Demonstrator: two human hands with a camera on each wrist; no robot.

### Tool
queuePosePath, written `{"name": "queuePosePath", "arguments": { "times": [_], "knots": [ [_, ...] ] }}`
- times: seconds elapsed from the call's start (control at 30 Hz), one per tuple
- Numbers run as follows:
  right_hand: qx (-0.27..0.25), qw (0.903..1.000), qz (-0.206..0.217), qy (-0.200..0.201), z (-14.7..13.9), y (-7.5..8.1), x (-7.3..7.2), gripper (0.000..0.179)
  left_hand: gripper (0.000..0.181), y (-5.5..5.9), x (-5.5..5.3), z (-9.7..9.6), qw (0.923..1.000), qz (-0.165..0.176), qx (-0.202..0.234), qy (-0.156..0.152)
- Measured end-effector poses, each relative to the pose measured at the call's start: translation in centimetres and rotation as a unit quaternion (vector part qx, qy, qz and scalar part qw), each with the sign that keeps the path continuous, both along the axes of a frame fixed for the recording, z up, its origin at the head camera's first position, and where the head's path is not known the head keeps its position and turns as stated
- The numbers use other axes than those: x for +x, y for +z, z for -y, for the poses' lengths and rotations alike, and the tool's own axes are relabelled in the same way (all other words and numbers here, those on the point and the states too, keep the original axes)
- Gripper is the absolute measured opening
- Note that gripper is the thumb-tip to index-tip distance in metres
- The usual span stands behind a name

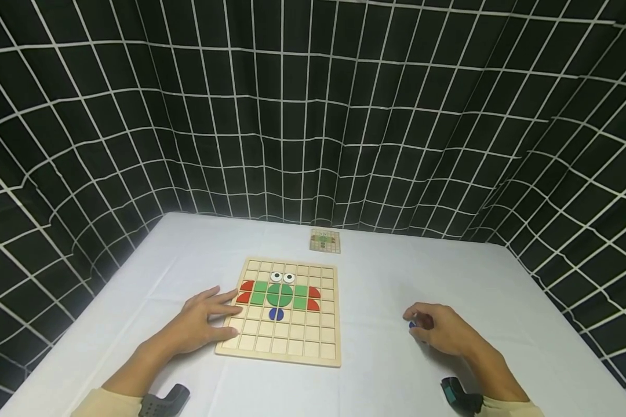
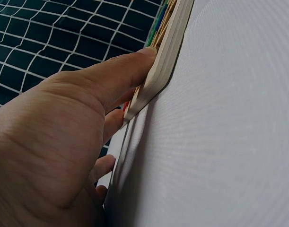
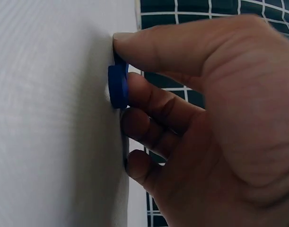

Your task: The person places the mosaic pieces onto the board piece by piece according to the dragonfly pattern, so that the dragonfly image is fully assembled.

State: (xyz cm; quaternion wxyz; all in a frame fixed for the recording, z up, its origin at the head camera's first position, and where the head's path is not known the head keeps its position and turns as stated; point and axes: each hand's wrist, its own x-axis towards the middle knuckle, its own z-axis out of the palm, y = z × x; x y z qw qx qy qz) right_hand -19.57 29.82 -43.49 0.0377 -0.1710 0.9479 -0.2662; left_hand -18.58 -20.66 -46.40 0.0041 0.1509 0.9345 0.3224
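Note:
A wooden grid board (image 1: 292,347) lies on the white table, holding a figure of green tiles, red quarter-round pieces (image 1: 247,285), two eye discs (image 1: 289,278) and a blue round (image 1: 276,314) made of halves. My left hand (image 1: 200,324) rests at its left edge with the fingers spread and fairly straight, thumb and fingertips on the rim. Well right of the board, my right hand (image 1: 443,329) is low over the tablecloth, pinching a small blue piece (image 3: 117,87) between thumb and curled fingers. More blue shows beneath the thumb tip in the right wrist view.
Behind the board lies a small pattern card (image 1: 325,241) with a similar figure printed on it. A black curtain (image 1: 292,116) with white grid lines surrounds the table's back and sides. Dark wrist mounts (image 1: 461,397) sit on both forearms.

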Motion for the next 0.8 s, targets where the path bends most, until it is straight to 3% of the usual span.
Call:
{"name": "queuePosePath", "arguments": {
  "times": [0.3,0.63,0.8],
  "knots": [
    [-0.019,0.9998,0.002,0.001,0.01,-0.18,-0.07,0.025,0.052,0.11,0.01,-0.07,1.0000,0.004,0.001,0.000],
    [0.010,0.9973,0.017,-0.070,0.29,-0.20,-0.43,0.020,0.051,0.08,-0.07,0.15,1.0000,0.002,0.004,-0.003],
    [-0.004,0.9973,-0.016,-0.072,0.45,0.44,-0.29,0.018,0.051,-0.09,-0.01,0.18,0.9999,0.000,0.011,-0.009]
  ]
}}
